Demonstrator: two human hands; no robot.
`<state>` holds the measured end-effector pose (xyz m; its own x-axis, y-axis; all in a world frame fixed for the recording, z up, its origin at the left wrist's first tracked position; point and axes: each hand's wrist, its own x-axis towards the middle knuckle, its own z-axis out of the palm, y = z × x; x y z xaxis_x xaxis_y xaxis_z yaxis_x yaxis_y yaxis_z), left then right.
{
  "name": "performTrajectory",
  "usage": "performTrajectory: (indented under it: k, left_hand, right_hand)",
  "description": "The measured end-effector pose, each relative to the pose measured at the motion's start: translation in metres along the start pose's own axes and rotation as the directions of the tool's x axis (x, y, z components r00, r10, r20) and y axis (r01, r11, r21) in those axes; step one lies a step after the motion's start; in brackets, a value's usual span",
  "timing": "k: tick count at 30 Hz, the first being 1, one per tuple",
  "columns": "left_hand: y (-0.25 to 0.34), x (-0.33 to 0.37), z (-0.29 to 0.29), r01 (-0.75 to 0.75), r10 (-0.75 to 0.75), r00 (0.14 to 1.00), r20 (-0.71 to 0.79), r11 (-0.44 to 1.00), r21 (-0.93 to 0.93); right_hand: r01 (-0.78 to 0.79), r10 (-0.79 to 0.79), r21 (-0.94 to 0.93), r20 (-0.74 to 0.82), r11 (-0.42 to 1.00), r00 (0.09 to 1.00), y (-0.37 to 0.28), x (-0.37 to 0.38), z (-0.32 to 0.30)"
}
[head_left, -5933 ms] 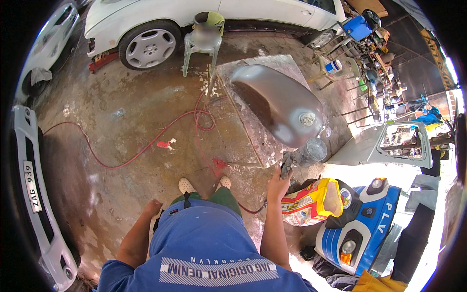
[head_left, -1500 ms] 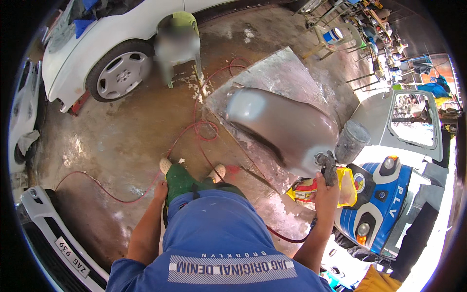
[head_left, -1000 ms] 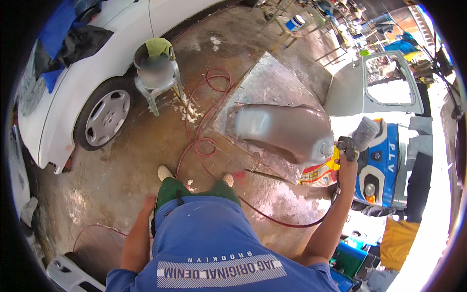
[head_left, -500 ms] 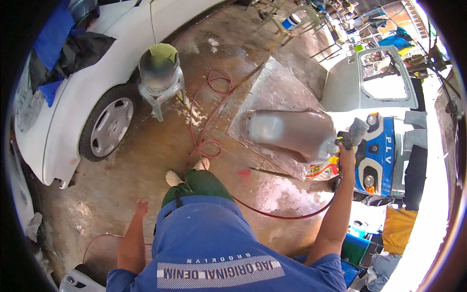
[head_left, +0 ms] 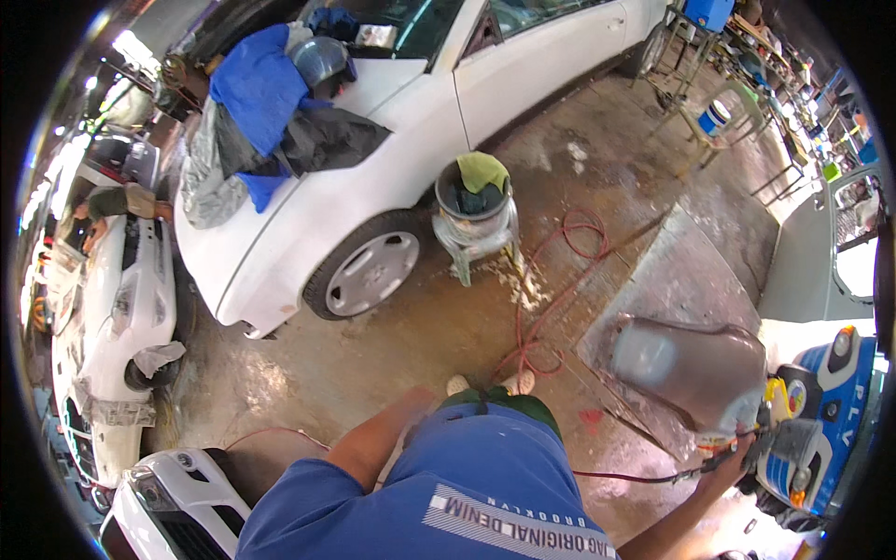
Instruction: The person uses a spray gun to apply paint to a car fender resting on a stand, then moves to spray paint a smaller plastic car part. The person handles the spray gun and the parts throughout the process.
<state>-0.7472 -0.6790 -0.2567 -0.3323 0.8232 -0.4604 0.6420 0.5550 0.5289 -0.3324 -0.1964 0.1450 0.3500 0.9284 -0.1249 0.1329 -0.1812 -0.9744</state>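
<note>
My right hand point(head_left: 740, 455) is closed around a spray gun point(head_left: 719, 461) with a cloudy grey cup point(head_left: 791, 441). A red hose point(head_left: 616, 479) runs to the gun from beside my waist. Just beyond this hand, a curved grey-brown body panel point(head_left: 686, 371) lies on a flat sheet point(head_left: 667, 271) on the floor; hand and panel look apart. My left forearm is bent across my side, with my left hand point(head_left: 422, 399) close to the waist of my blue shirt. Its fingers are too unclear to read.
Ahead stands a white car point(head_left: 373, 177) with cloths on its hood. A bucket with a green cloth point(head_left: 474, 187) sits on a wrapped stand near its wheel. Coiled red hose point(head_left: 579, 233) crosses the floor. At right are a grey door point(head_left: 812, 252) and a blue-and-white vehicle front point(head_left: 826, 411).
The view has swung left. My right hand with the spray gun has drawn back toward me from the panel's end, and the gun has tilted. My left hand has come in to my waist.
</note>
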Motion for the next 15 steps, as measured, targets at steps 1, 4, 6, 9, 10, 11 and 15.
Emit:
performTrajectory:
  k: [1, 4, 6, 9, 10, 11, 15]
  left_hand:
    - [-0.009, 0.016, -0.010, -0.018, 0.017, 1.000, 0.018, 0.999, 0.043]
    - [0.005, 0.074, -0.047, 0.056, -0.059, 0.992, 0.111, 0.998, 0.029]
    - [0.022, 0.102, -0.064, 0.205, -0.197, 0.970, 0.142, 0.978, -0.044]
    - [0.047, 0.145, -0.068, 0.315, -0.299, 0.948, 0.111, 0.933, -0.172]
    - [0.046, 0.151, -0.068, 0.264, -0.250, 0.964, 0.093, 0.945, -0.193]
    - [0.048, 0.161, -0.067, 0.204, -0.190, 0.978, 0.084, 0.955, -0.217]
    - [0.093, 0.191, -0.123, 0.090, -0.085, 0.985, 0.151, 0.996, -0.024]
  right_hand:
    - [-0.072, 0.071, 0.059, 0.020, 0.996, 0.997, 0.003, -0.008, 0.003]
    - [-0.196, 0.187, 0.089, 0.106, 0.977, 0.977, 0.065, 0.014, -0.027]
    - [-0.109, 0.107, 0.016, 0.075, 0.994, 0.991, 0.059, -0.023, 0.002]
    - [-0.210, 0.220, -0.134, 0.070, 0.969, 0.973, 0.062, -0.059, 0.024]
    - [-0.230, 0.244, -0.167, 0.069, 0.959, 0.967, 0.043, -0.077, 0.043]
    - [-0.284, 0.300, -0.191, 0.063, 0.940, 0.952, 0.053, -0.083, 0.043]
    - [-0.412, 0.427, -0.333, -0.031, 0.848, 0.904, 0.062, -0.117, 0.078]
